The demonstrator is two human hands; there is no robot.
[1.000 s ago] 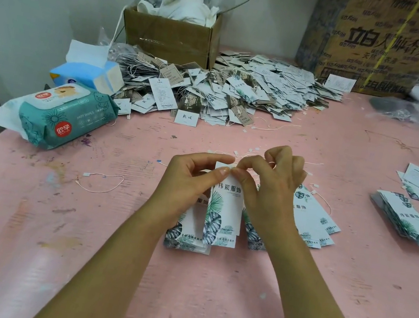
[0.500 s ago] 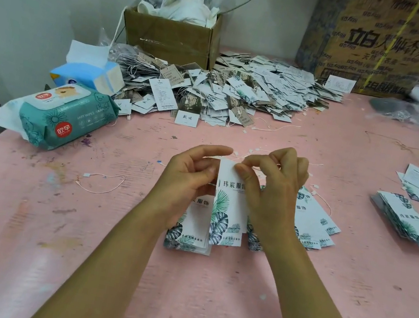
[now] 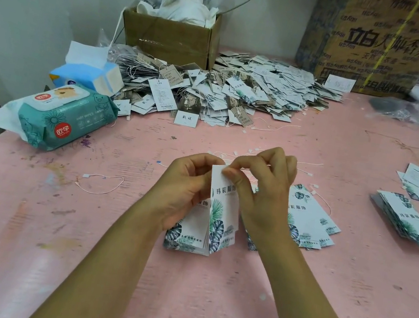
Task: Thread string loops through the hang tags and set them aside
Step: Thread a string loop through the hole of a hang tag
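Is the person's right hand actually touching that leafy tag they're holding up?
Touching. The head view shows the right hand pinching the top edge of the tag between thumb and forefinger.

Only the person's two arms show, both bare from the hands down to the bottom edge of the view. The left forearm (image 3: 105, 266) fills the 7 o'clock part and the right forearm (image 3: 310, 311) the 5 o'clock part. Both are slim and smooth. The left hand (image 3: 183, 190) and right hand (image 3: 263, 196) have slender fingers. The right thumbnail (image 3: 229, 173) is cut short.
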